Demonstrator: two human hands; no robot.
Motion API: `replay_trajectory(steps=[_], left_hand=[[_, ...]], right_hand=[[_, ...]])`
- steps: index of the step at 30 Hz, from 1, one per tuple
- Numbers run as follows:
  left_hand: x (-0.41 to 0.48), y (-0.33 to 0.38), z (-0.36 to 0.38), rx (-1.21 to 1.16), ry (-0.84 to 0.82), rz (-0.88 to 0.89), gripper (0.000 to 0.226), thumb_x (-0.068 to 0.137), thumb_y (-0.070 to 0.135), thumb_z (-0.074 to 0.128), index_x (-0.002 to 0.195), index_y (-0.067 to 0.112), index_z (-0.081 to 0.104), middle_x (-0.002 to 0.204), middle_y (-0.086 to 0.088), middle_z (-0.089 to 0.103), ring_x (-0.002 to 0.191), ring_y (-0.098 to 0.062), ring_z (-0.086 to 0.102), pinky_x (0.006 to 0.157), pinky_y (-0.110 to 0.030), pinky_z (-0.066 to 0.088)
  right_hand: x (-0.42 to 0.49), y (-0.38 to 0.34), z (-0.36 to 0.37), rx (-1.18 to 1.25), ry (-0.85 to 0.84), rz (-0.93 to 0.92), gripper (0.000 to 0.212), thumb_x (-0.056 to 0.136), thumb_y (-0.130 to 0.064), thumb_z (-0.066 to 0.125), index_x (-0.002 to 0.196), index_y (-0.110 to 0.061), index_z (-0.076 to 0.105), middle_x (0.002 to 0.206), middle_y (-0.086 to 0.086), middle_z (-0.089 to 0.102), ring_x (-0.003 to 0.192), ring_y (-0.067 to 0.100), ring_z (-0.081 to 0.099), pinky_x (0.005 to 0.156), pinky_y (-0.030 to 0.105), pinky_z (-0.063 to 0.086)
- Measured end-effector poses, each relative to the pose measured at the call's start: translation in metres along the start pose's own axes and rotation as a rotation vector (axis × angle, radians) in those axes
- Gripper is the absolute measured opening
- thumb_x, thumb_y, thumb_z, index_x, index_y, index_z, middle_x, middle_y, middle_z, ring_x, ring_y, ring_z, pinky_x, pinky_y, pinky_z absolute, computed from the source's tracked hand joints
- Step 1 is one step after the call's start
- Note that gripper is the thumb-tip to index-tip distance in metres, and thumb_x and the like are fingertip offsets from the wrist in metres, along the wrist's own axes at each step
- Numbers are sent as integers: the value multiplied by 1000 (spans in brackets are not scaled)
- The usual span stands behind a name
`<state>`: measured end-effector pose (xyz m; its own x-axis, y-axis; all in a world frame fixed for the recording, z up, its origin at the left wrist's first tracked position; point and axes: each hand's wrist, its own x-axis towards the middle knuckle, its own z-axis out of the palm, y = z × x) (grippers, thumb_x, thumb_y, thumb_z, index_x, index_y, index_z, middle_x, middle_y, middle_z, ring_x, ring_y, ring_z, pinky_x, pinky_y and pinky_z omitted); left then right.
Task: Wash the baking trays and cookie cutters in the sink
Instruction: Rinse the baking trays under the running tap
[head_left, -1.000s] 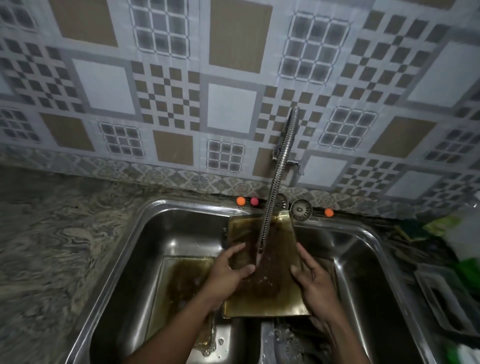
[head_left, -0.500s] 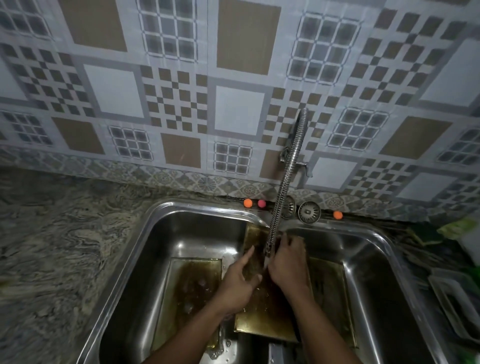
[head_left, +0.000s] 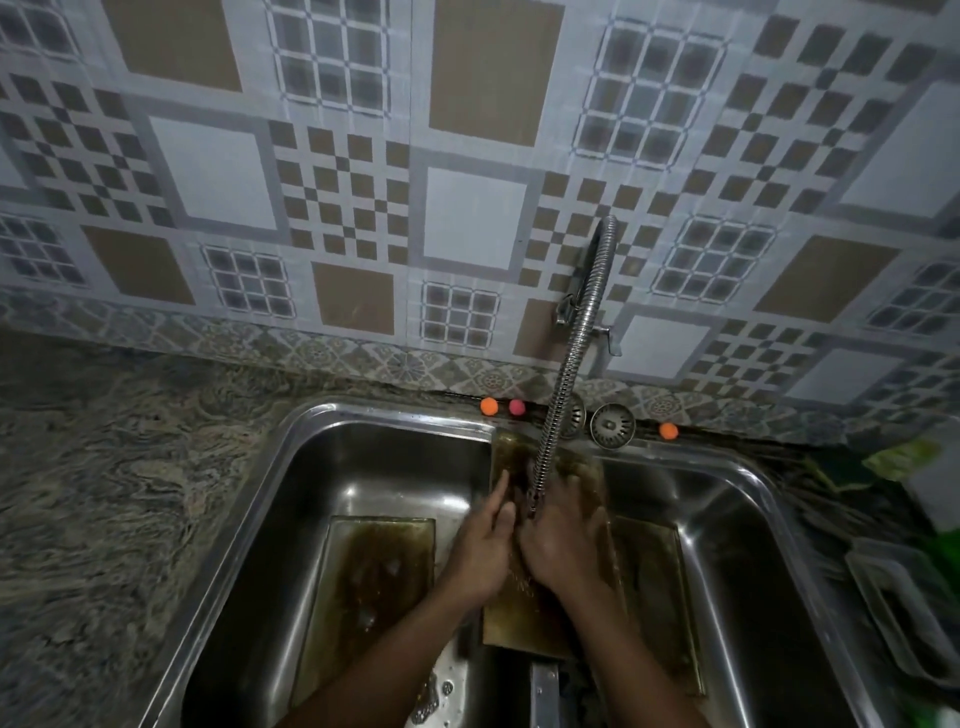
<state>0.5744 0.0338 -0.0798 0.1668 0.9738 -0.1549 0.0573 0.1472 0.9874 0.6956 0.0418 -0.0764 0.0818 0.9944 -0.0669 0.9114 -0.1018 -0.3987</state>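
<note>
Double-bowl steel sink (head_left: 363, 411), and the baking tray being washed (head_left: 519, 626) sits right over the divider between the two bowls, its far end up against the far rim. It's brownish and wet-looking. The flexible metal tap hose (head_left: 571, 364) comes down off the tiled wall (head_left: 467, 218) and ends just above the tray, between the two hands.

Left hand (head_left: 485, 545) is on the left side of the tray, fingers laid out straight, index finger pointing toward the far end. Right hand (head_left: 563, 540) is just beside it on the tray's middle. It's blurry, but the fingers look spread flat on the metal and not curled round anything. The two hands are almost touching.

A second tray (head_left: 363, 587) lies flat in the bottom of the left bowl, with a third tray (head_left: 657, 582) in the right bowl, partly under the middle one.

On the far rim: two orange balls (head_left: 489, 406) (head_left: 668, 431), a pink ball (head_left: 516, 407) and a round drain strainer (head_left: 613, 425). Granite counter (head_left: 104, 493) on the left, a clear plastic container (head_left: 898, 613) on the right.
</note>
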Motion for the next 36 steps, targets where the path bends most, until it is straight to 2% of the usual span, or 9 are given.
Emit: replay_trajectory(steps=[3, 6, 10, 15, 20, 23, 26, 30, 36], left_hand=[[2, -1, -4, -37, 43, 23, 40, 97, 40, 40, 129, 64, 40, 145, 13, 49, 134, -4, 45, 115, -29, 33], [-3, -12, -27, 0, 97, 7, 49, 96, 37, 47, 132, 69, 35, 142, -1, 54, 128, -12, 53, 111, -40, 41], [-13, -4, -60, 217, 213, 96, 73, 97, 14, 54, 148, 55, 20, 145, 3, 47, 129, -10, 48, 107, -30, 42], [-24, 15, -106, 461, 267, 203, 85, 91, 20, 66, 146, 60, 16, 148, -10, 43, 133, -23, 48, 106, -40, 46], [-48, 24, -158, 644, 334, 324, 95, 83, 31, 77, 146, 61, 13, 152, -10, 42, 142, -26, 38, 113, -42, 39], [-56, 34, -175, 721, 441, 382, 100, 81, 35, 77, 140, 70, 5, 151, -10, 44, 139, -30, 41, 109, -29, 33], [-65, 56, -180, 748, 513, 426, 106, 82, 34, 77, 137, 70, -6, 147, -23, 42, 129, -41, 49, 104, -40, 42], [-70, 73, -182, 885, 608, 402, 109, 86, 41, 70, 136, 68, -23, 126, -30, 51, 93, -47, 62, 77, -48, 56], [-84, 90, -169, 878, 726, 358, 100, 83, 39, 75, 149, 47, -1, 111, -32, 58, 79, -48, 63, 62, -48, 52]], right_hand=[[-23, -27, -1, 37, -100, -315, 58, 102, -39, 26, 155, -29, 4, 157, -14, -3, 146, 4, -10, 122, 33, -5], [-41, -15, -7, 126, -195, -419, 52, 102, -35, 41, 151, -37, 24, 157, -22, 11, 145, -4, 0, 115, 11, -2], [-53, 13, 8, 15, 151, -162, 39, 93, -28, 57, 131, -31, 54, 142, -8, 45, 133, 16, 37, 110, 32, 37], [-51, -28, 32, 552, -111, 52, 49, 97, -19, 52, 142, -33, 37, 121, -4, 63, 112, 15, 61, 91, 25, 52], [-47, -73, 39, 627, -87, -233, 98, 89, -13, 66, 154, -33, -5, 151, -24, 25, 132, -19, 28, 105, 7, 30], [-48, -96, 20, 495, -8, -314, 99, 93, -3, 57, 149, -50, -9, 154, -13, 29, 130, -9, 37, 105, 19, 38], [-44, -114, -2, 357, 94, -345, 98, 94, -14, 58, 144, -57, -15, 149, 5, 37, 113, 22, 58, 91, 40, 51], [-37, -127, -35, 233, 251, -437, 98, 95, -8, 54, 145, -53, -17, 146, 13, 38, 116, 32, 55, 85, 43, 51], [-50, -129, -58, 148, 370, -477, 103, 87, 9, 52, 147, -47, -11, 140, 14, 40, 106, 34, 57, 77, 43, 53]])
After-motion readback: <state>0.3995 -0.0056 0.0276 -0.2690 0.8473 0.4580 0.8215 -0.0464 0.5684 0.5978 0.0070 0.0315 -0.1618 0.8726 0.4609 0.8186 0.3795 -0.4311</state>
